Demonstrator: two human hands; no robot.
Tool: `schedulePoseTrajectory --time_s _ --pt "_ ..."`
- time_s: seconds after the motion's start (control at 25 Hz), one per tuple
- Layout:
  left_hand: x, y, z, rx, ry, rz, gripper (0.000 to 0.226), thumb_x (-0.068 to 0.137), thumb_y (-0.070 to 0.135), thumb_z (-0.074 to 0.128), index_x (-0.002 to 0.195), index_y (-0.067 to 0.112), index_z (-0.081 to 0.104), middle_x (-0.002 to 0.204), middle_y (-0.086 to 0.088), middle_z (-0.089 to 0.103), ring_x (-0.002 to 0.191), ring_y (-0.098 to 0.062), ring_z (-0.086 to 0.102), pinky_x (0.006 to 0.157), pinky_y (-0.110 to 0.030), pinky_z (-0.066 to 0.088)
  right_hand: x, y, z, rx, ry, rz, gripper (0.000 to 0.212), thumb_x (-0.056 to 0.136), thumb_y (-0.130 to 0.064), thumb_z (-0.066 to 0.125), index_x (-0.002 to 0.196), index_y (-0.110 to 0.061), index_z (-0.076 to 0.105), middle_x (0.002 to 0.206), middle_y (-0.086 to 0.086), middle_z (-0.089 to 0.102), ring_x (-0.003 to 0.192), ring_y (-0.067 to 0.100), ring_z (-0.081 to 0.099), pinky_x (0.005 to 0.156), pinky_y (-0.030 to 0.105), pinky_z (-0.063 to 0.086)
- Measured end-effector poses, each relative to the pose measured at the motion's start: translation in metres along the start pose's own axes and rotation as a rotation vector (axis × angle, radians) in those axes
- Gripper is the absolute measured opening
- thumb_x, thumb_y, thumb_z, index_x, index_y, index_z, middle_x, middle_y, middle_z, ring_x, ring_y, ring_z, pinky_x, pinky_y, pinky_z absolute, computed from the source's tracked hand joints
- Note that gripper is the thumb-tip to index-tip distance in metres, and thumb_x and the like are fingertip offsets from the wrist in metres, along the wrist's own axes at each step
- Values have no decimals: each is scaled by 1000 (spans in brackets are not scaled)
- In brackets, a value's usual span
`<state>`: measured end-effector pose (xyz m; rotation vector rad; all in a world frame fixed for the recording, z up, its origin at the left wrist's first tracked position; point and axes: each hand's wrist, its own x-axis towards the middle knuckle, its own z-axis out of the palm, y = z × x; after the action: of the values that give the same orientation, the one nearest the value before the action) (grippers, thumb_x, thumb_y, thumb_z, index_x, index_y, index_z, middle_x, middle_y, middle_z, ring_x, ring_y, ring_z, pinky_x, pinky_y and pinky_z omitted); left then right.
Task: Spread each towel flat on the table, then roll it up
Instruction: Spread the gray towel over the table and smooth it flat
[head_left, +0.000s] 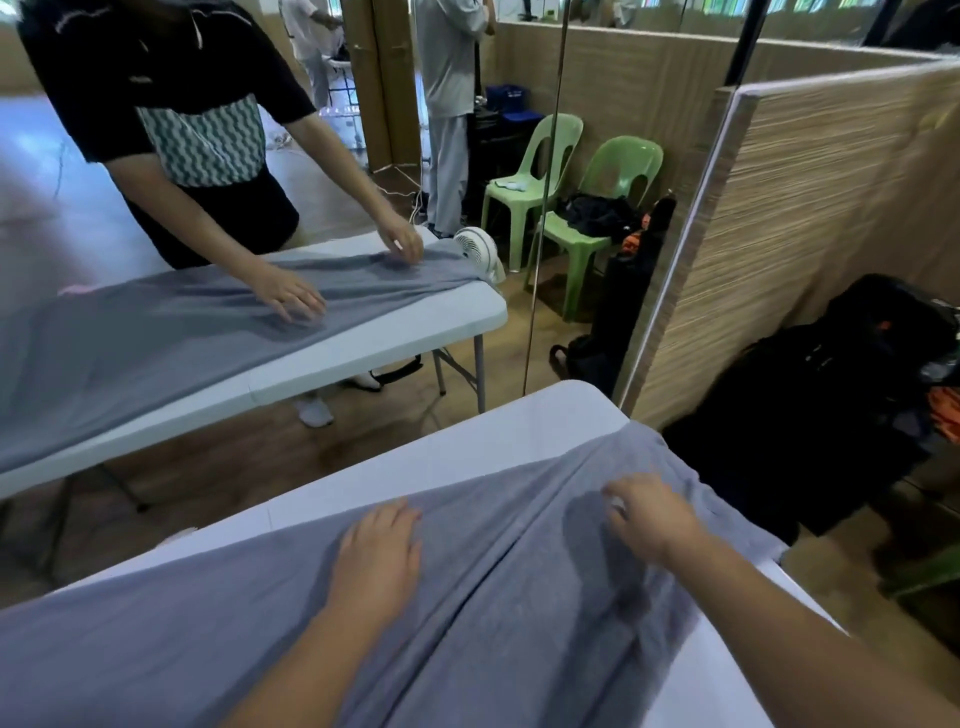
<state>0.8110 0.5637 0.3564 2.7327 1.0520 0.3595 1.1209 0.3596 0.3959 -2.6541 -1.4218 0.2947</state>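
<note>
My left hand (376, 551) lies palm down, fingers spread and relaxed, pressing flat on the grey towel (467, 613), gripping nothing. My right hand (652, 514) sits further out toward the towel's far end with its fingers curled down into the cloth; it looks to me as if it is pinching or tugging a fold there, though I cannot tell for certain whether any fabric is actually caught between the fingertips. The towel runs under both hands along the white table (519, 426), and between the hands long creases run toward the far end, which bunches up just beyond my right hand near the table's corner. So I judge the spreading step as under way but unfinished: the wrinkles need smoothing out, and no rolling has begun, since I see no rolled edge anywhere. On my side I count one towel, one table and two hands. Beyond my left hand, across the gap, a second person (171, 104) has both hands on a second grey towel (156, 338) on a second white table (395, 332). Past my right hand stand two green chairs (597, 208) and one small fan (480, 252).
</note>
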Motion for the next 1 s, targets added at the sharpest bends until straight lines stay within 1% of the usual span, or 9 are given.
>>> schedulePoseTrajectory --time_s 0.12,0.2,0.4,0.52,0.72,0.8,0.88,0.96,1.0 --pt "39 -25 10 100 -37 -92 49 89 26 64 137 20 54 142 -2 54 128 -28 49 104 -48 42 71 8 11 -112 -72 -67 52 96 -16 40 147 -18 36 156 2 34 140 26 32 113 35 29" --pt "48 -29 14 148 -58 -113 43 89 28 64 131 23 59 127 -1 61 115 -28 54 94 -45 44 100 11 16 -188 -178 -77 62 95 -11 41 153 -21 21 159 1 25 144 26 23 115 37 28" --pt "63 -21 -10 118 -10 -151 10 91 27 60 95 25 69 90 0 59 87 -28 58 73 -41 45 121 18 -3 -321 -73 -207 23 89 -24 47 106 -24 64 110 4 58 106 28 49 87 39 43" --pt "52 -7 -48 -58 142 -175 6 90 22 64 93 24 69 89 2 55 83 -26 58 68 -39 45 92 23 -41 16 126 -198 8 79 -23 60 85 -22 64 88 0 56 91 26 53 74 38 46" --pt "-51 33 -96 -203 200 -7 16 92 26 55 92 20 69 88 5 59 83 -19 54 72 -36 43 -33 44 -64 62 202 -240 21 65 -20 72 77 -26 56 75 -10 50 73 22 53 61 36 45" --pt "-107 40 -88 -206 88 15 23 87 30 51 90 23 72 88 4 61 80 -18 59 72 -30 41 -94 56 -42 53 150 -257 23 65 -22 73 76 -27 53 75 -11 49 74 20 52 61 36 43" --pt "-150 38 -82 -154 -317 171 30 95 30 41 104 27 70 104 1 57 83 -14 68 78 -23 41 -148 67 -11 33 72 -295 25 68 -25 73 77 -29 50 76 -12 48 75 17 49 61 31 41" --pt "-167 31 -76 -139 -751 406 47 106 33 17 131 15 52 134 -20 43 120 -29 51 97 -33 23 -182 77 16 18 -28 -350 24 72 -32 72 80 -32 49 79 -12 49 75 15 49 60 28 42" --pt "-175 34 -72 -212 -876 374 54 104 39 13 135 12 47 137 -23 41 126 -36 42 97 -41 17 -190 79 22 29 -71 -348 24 73 -37 71 80 -33 48 79 -13 49 75 14 48 58 27 43"
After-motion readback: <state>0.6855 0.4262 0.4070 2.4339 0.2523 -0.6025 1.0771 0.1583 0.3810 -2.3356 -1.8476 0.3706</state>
